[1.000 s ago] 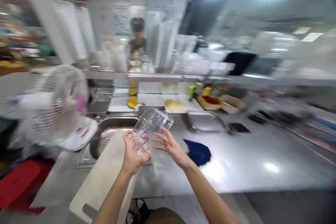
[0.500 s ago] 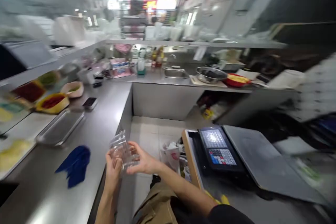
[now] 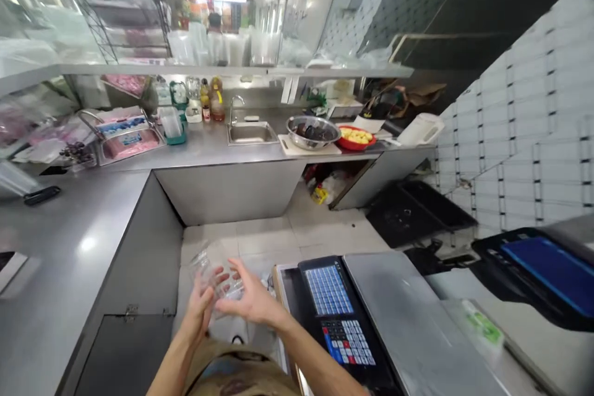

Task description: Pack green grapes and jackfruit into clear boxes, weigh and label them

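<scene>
Clear plastic container [image 3: 216, 275] cupped lightly in my left hand [image 3: 199, 309], right hand [image 3: 253, 302] open beside it, by the POS terminal [image 3: 336, 315].

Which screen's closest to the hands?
The black keypad terminal, with the blue tiled display and coloured keys, right beside the right hand. The other blue screen sits much farther off, at the right edge of view.
</scene>
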Demonstrator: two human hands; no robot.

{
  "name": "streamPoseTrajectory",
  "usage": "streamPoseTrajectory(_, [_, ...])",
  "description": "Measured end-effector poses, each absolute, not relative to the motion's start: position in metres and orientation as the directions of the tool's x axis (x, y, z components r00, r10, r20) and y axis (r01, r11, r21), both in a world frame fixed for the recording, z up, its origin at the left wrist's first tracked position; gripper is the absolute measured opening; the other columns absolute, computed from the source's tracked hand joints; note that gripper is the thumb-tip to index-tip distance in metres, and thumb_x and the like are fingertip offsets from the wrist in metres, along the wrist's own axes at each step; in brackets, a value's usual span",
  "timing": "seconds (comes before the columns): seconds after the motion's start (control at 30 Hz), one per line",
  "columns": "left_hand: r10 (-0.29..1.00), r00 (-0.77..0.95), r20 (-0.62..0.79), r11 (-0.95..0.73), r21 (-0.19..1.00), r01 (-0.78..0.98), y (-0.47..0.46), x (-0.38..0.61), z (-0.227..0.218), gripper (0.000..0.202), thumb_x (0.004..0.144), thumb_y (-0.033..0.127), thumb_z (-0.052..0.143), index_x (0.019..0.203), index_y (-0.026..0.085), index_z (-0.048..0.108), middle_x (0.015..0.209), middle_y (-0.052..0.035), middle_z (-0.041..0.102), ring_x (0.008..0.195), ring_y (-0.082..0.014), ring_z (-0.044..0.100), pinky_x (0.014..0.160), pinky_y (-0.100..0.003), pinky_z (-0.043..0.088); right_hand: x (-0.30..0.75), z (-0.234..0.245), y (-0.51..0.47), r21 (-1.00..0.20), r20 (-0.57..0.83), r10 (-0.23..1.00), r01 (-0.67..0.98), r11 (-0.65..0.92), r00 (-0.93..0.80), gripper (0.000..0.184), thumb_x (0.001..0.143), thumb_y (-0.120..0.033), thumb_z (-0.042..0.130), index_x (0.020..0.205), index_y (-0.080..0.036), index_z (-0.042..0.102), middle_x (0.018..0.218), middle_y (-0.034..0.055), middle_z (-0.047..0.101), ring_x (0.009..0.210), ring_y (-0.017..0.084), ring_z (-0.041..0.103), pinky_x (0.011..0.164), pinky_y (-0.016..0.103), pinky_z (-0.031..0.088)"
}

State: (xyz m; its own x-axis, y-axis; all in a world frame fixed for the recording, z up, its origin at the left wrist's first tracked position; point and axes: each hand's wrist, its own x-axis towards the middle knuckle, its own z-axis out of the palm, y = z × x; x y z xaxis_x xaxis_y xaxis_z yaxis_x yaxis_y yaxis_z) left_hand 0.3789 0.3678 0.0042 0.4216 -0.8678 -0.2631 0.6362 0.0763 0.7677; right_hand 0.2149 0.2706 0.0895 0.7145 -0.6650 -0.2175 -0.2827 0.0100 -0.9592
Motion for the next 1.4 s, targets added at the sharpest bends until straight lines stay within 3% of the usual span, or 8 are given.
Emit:
streamPoseTrajectory(0.1, [-0.915,0.289,-0.281,-0.047,0.786,0.617,0.306,0.389,0.009,0.09,0.066,0.052,0.1,0.144,0.028,0.06,0.141,-0.0184,0.069,0.125,-0.0407,0.07,0.107,-0.057,0.057,0.201,0.072,0.224,-0.973,-0.219,-0.762,-0.198,0.121,0.609,0.107,0.064,-0.049,0.095,0.157,-0.028,0.047,0.145,0.016,0.062,0.135,0.037,0.06,0.111,0.057,0.048])
streamPoseTrajectory(0.27, [-0.955,0.168,-0.245,-0.109,0.816,0.567,0.174,0.405,0.016,0.092,0.066,0.052,0.1,0.145,0.031,0.057,0.135,-0.0135,0.07,0.122,-0.035,0.072,0.106,-0.052,0.057,0.198,0.051,0.13,-0.981,-0.193,-0.912,-0.045,0.19,0.361,0.108,0.068,-0.057,0.091,0.16,-0.028,0.04,0.151,0.0186,0.059,0.136,0.037,0.06,0.112,0.058,0.047])
streamPoseTrajectory(0.73, [-0.984,-0.1,-0.148,-0.179,0.772,0.61,-0.126,0.382,0.041,0.09,0.069,0.054,0.097,0.146,0.032,0.056,0.137,-0.0129,0.069,0.12,-0.0346,0.071,0.105,-0.056,0.057,0.204,0.093,-0.107,-0.988,-0.136,-0.956,-0.099,0.114,0.26,0.127,0.066,-0.061,0.097,0.166,-0.03,0.026,0.168,0.0221,0.041,0.159,0.037,0.036,0.126,0.061,0.033])
streamPoseTrajectory(0.87, [-0.944,-0.27,-0.192,-0.317,0.76,0.568,-0.196,0.353,0.041,0.087,0.074,0.062,0.09,0.149,0.03,0.058,0.137,-0.0147,0.069,0.119,-0.0349,0.071,0.103,-0.054,0.058,0.131,0.079,-0.189,-0.99,-0.14,-0.968,-0.027,0.137,0.211,0.131,0.063,-0.053,0.101,0.166,-0.032,0.023,0.168,0.0209,0.043,0.157,0.034,0.041,0.127,0.061,0.035])
streamPoseTrajectory(0.97, [-0.909,-0.321,-0.265,-0.406,0.732,0.547,-0.248,0.339,0.03,0.092,0.071,0.076,0.083,0.147,0.03,0.062,0.135,-0.0161,0.07,0.119,-0.0407,0.07,0.102,-0.06,0.058,0.025,0.077,-0.3,-0.972,-0.202,-0.972,0.151,0.182,-0.125,0.11,0.063,-0.043,0.101,0.154,-0.031,0.042,0.152,0.0164,0.059,0.136,0.031,0.062,0.114,0.058,0.051])
streamPoseTrajectory(1.07, [-0.903,-0.176,-0.392,-0.421,0.723,0.548,-0.291,0.319,0.015,0.087,0.065,0.086,0.075,0.138,0.039,0.07,0.129,-0.0123,0.075,0.123,-0.0472,0.069,0.103,-0.066,0.057,-0.091,0.083,-0.435,-0.885,-0.403,-0.815,0.403,0.232,-0.415,0.078,0.074,-0.034,0.095,0.139,-0.02,0.053,0.128,0.0171,0.071,0.104,0.025,0.074,0.095,0.048,0.063])
streamPoseTrajectory(1.23, [-0.836,0.086,-0.542,-0.385,0.691,0.612,-0.331,0.266,0.02,0.082,0.064,0.098,0.056,0.127,0.05,0.075,0.123,-0.0055,0.078,0.136,-0.0479,0.063,0.111,-0.071,0.053,-0.203,0.059,-0.611,-0.789,-0.562,-0.714,0.531,0.31,-0.417,0.052,0.098,-0.036,0.071,0.137,-0.007,0.053,0.123,0.0265,0.069,0.094,0.023,0.074,0.079,0.039,0.064])
streamPoseTrajectory(1.4, [-0.835,0.171,-0.522,-0.341,0.736,0.585,-0.354,0.224,0.043,0.081,0.066,0.096,0.061,0.125,0.043,0.079,0.127,-0.0056,0.077,0.127,-0.0437,0.069,0.112,-0.063,0.056,-0.238,0.019,-0.678,-0.755,-0.613,-0.676,0.555,0.349,-0.41,0.032,0.103,-0.02,0.058,0.133,-0.009,0.06,0.118,0.0178,0.073,0.093,0.02,0.072,0.084,0.041,0.064])
